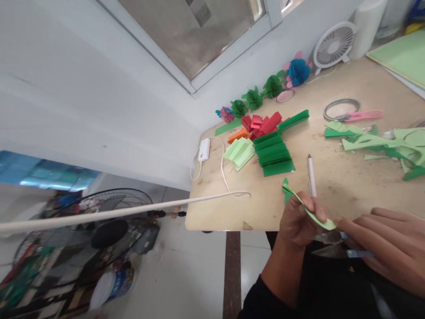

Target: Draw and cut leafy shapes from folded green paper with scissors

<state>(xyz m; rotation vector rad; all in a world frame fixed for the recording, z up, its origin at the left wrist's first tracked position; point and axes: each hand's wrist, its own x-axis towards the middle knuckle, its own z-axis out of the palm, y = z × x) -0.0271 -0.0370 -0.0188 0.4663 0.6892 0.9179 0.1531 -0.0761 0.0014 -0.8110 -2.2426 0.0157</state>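
My left hand (pixel 297 219) pinches a folded light green paper piece (pixel 310 212) between thumb and fingers at the table's front edge. A dark green paper cut-out (pixel 286 190) shows just beyond those fingers. In my right hand (pixel 392 243) is a pair of scissors (pixel 332 252), its blades apart and pointing left, close under the near end of the light green paper. Whether the blades touch the paper I cannot tell. My right fingers hide most of the scissor handles. A white pen (pixel 311 175) lies just past my left hand.
Pleated dark green paper (pixel 274 154), light green (pixel 239 153) and red folded papers (pixel 262 125) lie mid-table. Green paper scraps (pixel 385 144) spread at right. Paper turtles (pixel 254 98) line the wall near a white fan (pixel 334 46). A white cable (pixel 133 210) crosses the left edge.
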